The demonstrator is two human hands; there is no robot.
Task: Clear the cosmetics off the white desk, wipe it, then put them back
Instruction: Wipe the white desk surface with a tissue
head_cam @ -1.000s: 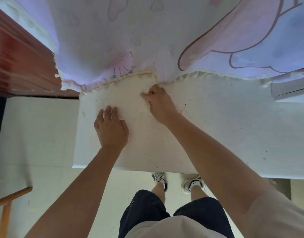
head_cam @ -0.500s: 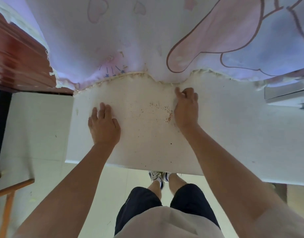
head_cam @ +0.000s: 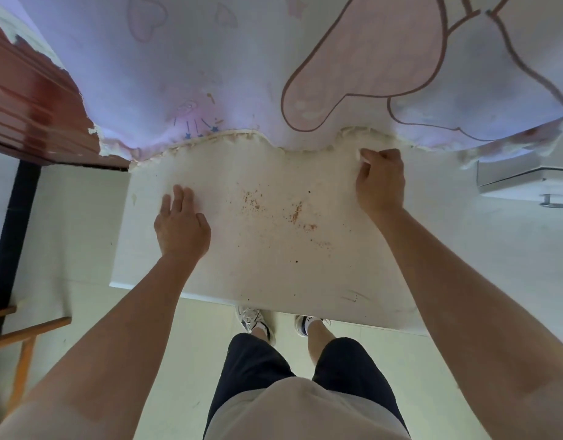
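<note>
**Both hands on the speckled worktop**

The white worktop (head_cam: pixel 274 274) runs across the middle of the view, its near edge above the person's shoes (head_cam: pixel 256 322). A pale cloth (head_cam: pixel 210 74) printed with pink cartoon shapes hangs over its far side, and the frilled hem (head_cam: pixel 229 138) lies on the surface.

The left hand (head_cam: pixel 181 227) lies flat on the worktop near its left end, released, with the fingers straight and close together. The right hand (head_cam: pixel 382 185) is at the hem further right with its fingers curled in. A bit of white shows at the fingertips, but I cannot tell whether it grasps anything.

Orange-brown crumbs (head_cam: pixel 294 214) are scattered between the two hands, with a few dark specks nearer the front edge. Red-brown wooden furniture (head_cam: pixel 29 115) stands at the left, and a pale box (head_cam: pixel 524 182) sits on the worktop at the right.
</note>
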